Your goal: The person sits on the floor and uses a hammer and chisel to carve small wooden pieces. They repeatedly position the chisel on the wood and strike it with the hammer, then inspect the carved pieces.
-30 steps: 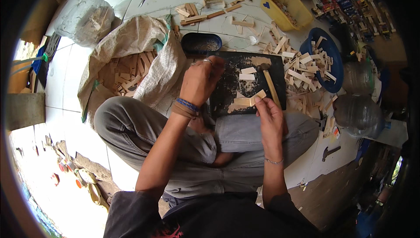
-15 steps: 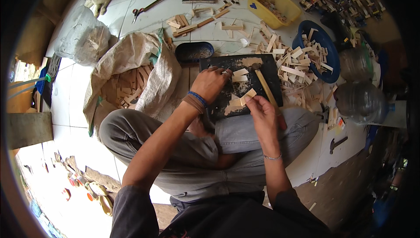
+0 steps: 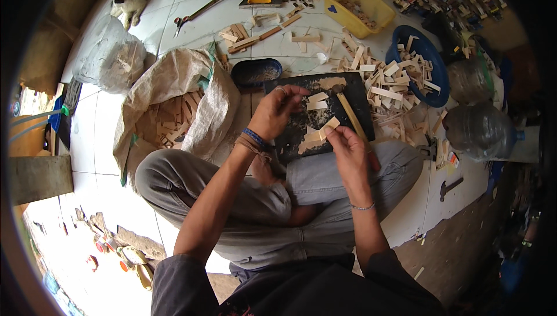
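Note:
My left hand (image 3: 277, 112) hovers over the left side of a dark work board (image 3: 342, 104), index finger stretched out and the others loosely bent. Nothing shows clearly between its fingers. Between thumb and fingers, my right hand (image 3: 350, 149) pinches a small pale wood piece (image 3: 332, 124) above the board's near part. More pale wood pieces (image 3: 317, 101) lie mid-board, among chips and worn patches. A hammer (image 3: 349, 113) with a wooden handle rests along the board's right side, its head at the far end and its red grip end near my knee.
A woven sack (image 3: 217, 98) of wood pieces stands left, near a dark blue tray (image 3: 257, 72). Loose wood pieces (image 3: 389, 92) heap beside a blue basin (image 3: 439, 78) at right. Beyond are a yellow tub (image 3: 371, 5), scissors (image 3: 181, 23) and a cat (image 3: 130, 4). Another hammer (image 3: 449, 188) lies right.
My left hand has lifted from the board and turned, its index finger now stretched out. My right hand keeps its pinch on the wood piece in nearly the same place.

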A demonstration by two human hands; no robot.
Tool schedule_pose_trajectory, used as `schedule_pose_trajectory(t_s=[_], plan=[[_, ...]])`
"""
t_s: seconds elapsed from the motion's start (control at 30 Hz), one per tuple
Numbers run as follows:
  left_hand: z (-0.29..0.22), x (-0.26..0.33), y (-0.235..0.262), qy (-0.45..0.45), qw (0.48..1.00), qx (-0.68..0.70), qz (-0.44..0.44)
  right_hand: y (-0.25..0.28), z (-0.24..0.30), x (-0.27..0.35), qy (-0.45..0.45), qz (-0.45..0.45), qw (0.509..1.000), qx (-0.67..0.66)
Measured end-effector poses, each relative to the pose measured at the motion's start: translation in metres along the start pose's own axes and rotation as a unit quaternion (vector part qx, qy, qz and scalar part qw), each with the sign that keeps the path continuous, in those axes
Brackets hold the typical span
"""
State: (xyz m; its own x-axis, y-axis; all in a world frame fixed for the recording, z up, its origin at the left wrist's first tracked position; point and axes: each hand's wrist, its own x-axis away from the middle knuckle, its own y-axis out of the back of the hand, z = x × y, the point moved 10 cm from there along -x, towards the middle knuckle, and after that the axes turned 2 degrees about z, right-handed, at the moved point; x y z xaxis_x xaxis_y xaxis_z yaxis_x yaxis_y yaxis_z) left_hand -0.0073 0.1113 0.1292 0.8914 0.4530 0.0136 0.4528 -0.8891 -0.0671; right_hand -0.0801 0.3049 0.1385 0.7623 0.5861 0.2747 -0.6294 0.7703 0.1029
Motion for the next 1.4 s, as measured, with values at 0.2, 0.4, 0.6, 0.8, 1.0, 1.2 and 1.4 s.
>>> schedule_pose_trajectory(t_s=[0.2, 0.4, 0.6, 0.8, 1.0, 1.2, 1.4], plan=[[0.000, 0.008, 0.000, 0.018, 0.991, 0.134, 0.002, 0.000, 0.004, 0.001, -0.010, -0.004, 1.000, 0.017], [0.007, 0.010, 0.000, 0.059, 0.964, 0.257, -0.017, 0.000, 0.005, -0.001, -0.001, -0.008, 0.999, 0.032], [-0.003, 0.015, -0.003, 0.046, 0.943, 0.327, -0.033, -0.001, 0.006, -0.001, 0.005, -0.004, 1.000, 0.016], [-0.013, 0.035, -0.019, 0.035, 0.963, 0.268, 0.005, 0.001, 0.005, -0.001, -0.002, -0.015, 0.999, 0.037], [-0.030, 0.043, -0.033, -0.013, 0.997, 0.060, 0.039, -0.001, 0.006, -0.001, 0.011, -0.004, 1.000, 0.020], [-0.037, 0.043, -0.037, -0.064, 0.995, 0.080, 0.015, -0.006, 0.005, -0.003, 0.032, 0.004, 0.999, 0.011], [-0.031, 0.042, -0.036, -0.069, 0.996, 0.045, 0.036, -0.004, 0.002, -0.004, 0.036, -0.001, 0.999, 0.017]])
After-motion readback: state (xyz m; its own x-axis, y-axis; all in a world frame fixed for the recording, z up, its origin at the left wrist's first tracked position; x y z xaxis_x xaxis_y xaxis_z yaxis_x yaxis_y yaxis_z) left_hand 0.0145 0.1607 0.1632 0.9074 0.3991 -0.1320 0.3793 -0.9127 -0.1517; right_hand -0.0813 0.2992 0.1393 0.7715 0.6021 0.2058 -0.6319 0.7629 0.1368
